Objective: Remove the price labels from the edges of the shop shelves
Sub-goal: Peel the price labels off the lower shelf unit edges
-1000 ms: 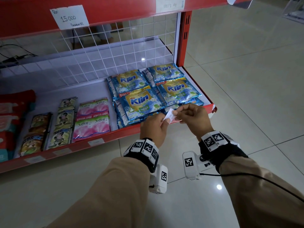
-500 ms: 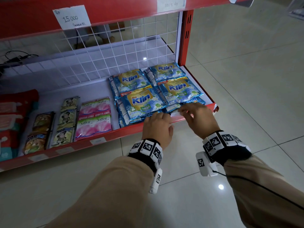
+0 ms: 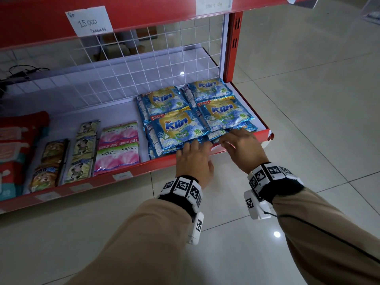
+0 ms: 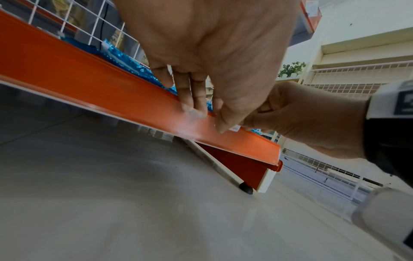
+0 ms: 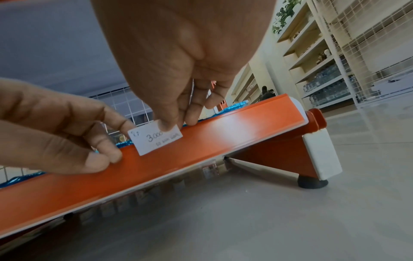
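Observation:
A small white price label (image 5: 156, 141) marked 3.000 lies against the front of the red shelf edge strip (image 5: 234, 134), near the shelf's right end. My right hand (image 5: 176, 121) pinches its top edge, thumb on the front. In the head view the label (image 3: 216, 148) barely shows between my left hand (image 3: 195, 145) and right hand (image 3: 225, 143). My left hand (image 4: 201, 107) rests its fingertips on the strip (image 4: 100, 84), its thumb at the label's left corner. Other labels stay on the lower strip (image 3: 123, 176), and a 15.000 label (image 3: 89, 21) on the upper shelf.
Blue Klin sachets (image 3: 176, 128) lie right behind the hands, pink Soffell packs (image 3: 118, 149) and snack packs (image 3: 51, 161) further left. A white wire grid (image 3: 144, 64) backs the shelf. A red upright post (image 3: 234, 44) stands at the right; tiled floor (image 3: 308, 99) lies beyond.
Both hands, which held the label up in front of the shelf, have moved forward and down to the shelf edge. The label now lies against the red strip.

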`<state>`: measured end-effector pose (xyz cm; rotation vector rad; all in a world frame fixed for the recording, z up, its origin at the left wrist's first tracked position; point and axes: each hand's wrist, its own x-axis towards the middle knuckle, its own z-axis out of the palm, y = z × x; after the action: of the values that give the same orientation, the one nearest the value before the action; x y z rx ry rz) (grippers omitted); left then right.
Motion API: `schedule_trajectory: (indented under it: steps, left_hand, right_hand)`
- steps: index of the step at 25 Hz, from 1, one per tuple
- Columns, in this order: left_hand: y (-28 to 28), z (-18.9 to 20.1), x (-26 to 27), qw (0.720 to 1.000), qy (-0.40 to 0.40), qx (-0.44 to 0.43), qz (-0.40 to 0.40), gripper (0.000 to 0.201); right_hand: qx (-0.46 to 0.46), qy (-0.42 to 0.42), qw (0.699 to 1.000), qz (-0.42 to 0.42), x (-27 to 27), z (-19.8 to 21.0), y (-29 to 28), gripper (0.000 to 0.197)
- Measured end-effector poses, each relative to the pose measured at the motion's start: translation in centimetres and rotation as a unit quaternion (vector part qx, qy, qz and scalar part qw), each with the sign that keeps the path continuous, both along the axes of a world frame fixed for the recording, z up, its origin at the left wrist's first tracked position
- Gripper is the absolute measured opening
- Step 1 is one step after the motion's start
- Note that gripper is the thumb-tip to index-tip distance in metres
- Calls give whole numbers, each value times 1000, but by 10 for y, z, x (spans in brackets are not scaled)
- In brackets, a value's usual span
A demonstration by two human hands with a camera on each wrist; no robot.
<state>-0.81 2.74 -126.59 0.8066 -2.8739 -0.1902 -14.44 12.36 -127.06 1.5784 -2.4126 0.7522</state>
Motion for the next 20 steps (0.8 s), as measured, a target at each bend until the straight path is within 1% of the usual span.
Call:
schedule_trajectory:
  steps: [3, 5, 6, 8, 11, 16, 20]
  left_hand:
    - [-2, -1, -2, 999, -34, -25, -10, 43]
    - [-3, -2, -4, 998, -45, -35, -12, 42]
    - [-4, -2, -4, 998, -48, -41, -12, 41]
    - [-3, -2, -4, 997, -50, -57, -12, 38]
    - [0, -5, -2, 996, -49, -68, -16, 40]
    - [-2, -6, -2, 996, -44, -70, -25, 35]
    - [-2, -6, -3, 996, -47, -75, -25, 35]
  right_hand:
    - [7, -7, 1000, 7, 2, -3, 1, 6]
    - [28, -2, 1000, 3, 1, -3, 3, 9]
    - [41, 8, 999, 3, 1, -3, 2, 11]
    - [52, 36, 998, 8, 2, -3, 1, 6]
    - [68, 74, 995, 16, 0, -6, 1, 5]
    - [67, 40, 997, 0, -2, -9, 3, 4]
    - [76, 54, 996, 4, -3, -10, 1, 5]
